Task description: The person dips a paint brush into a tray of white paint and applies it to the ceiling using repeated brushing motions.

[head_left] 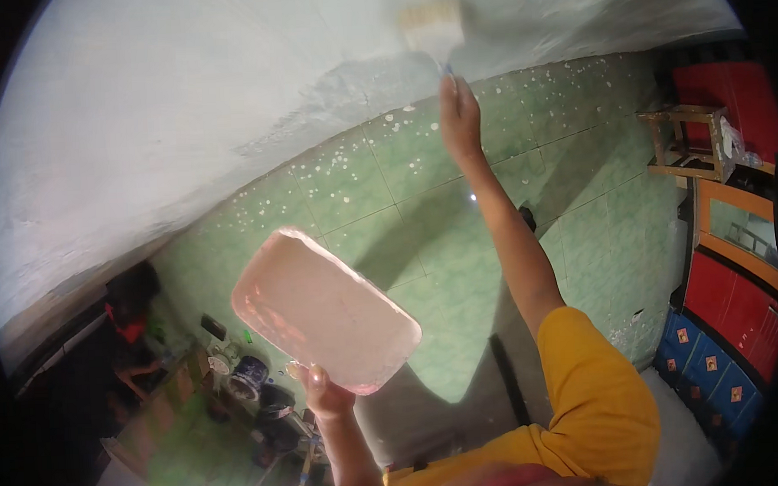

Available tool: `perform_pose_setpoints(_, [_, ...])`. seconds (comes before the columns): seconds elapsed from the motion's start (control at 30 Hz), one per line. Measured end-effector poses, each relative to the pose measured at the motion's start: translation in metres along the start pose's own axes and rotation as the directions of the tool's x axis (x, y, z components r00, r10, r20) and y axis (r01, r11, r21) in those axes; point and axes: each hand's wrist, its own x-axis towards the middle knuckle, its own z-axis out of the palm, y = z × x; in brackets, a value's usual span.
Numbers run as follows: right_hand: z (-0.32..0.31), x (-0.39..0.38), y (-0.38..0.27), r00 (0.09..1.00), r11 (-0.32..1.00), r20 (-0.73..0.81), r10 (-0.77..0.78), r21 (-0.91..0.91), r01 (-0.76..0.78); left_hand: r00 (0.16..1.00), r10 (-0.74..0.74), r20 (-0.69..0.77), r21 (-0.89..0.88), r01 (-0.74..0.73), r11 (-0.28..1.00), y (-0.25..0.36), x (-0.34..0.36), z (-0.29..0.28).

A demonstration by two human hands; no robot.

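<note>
My right hand (460,123), arm raised, is closed around the handle of a wide flat paintbrush (436,34). The brush is blurred, and its pale bristles are at the whitish painted wall (182,87). I cannot tell how firmly they touch it. Below the brush, a darker grey, wet-looking patch (347,88) spreads along the wall's lower part. My left hand (326,395) grips the near edge of a pinkish rectangular tub (250,292), its thumb on the rim. Smooth pale paint (332,319) covers the tub's inside, and the tub is tilted.
Green tiles (442,267) with white splatters adjoin the wall. At right stand a wooden stool (684,139), a red cabinet (730,306) and a blue patterned piece (698,360). Lower left are a paint-smeared bucket (247,377), other clutter and another person (130,328) in shadow.
</note>
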Motion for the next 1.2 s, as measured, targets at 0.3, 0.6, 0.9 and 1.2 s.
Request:
perform_pose_setpoints(0.3, [0.060, -0.044, 0.288, 0.936, 0.894, 0.037, 0.350, -0.311, -0.322, 0.997, 0.080, -0.002, -0.040, -0.080, 0.996, -0.064, 0.013, -0.100])
perform_pose_setpoints(0.6, [0.062, -0.011, 0.290, 0.720, 0.725, 0.164, 0.675, -0.333, -0.604, 0.996, 0.010, -0.087, 0.094, -0.002, 0.996, -0.053, 0.024, -0.083])
perform_pose_setpoints(0.9, [-0.020, -0.006, -0.053, 0.938, 0.957, 0.211, 0.277, -0.151, -0.248, 0.996, -0.018, 0.085, -0.026, 0.020, 0.999, 0.021, -0.008, -0.028])
perform_pose_setpoints(1.2, [-0.002, -0.005, -0.074, 0.996, 0.996, 0.063, 0.061, -0.067, -0.057, 0.983, 0.096, 0.155, -0.060, -0.088, 0.994, 0.047, -0.017, -0.022])
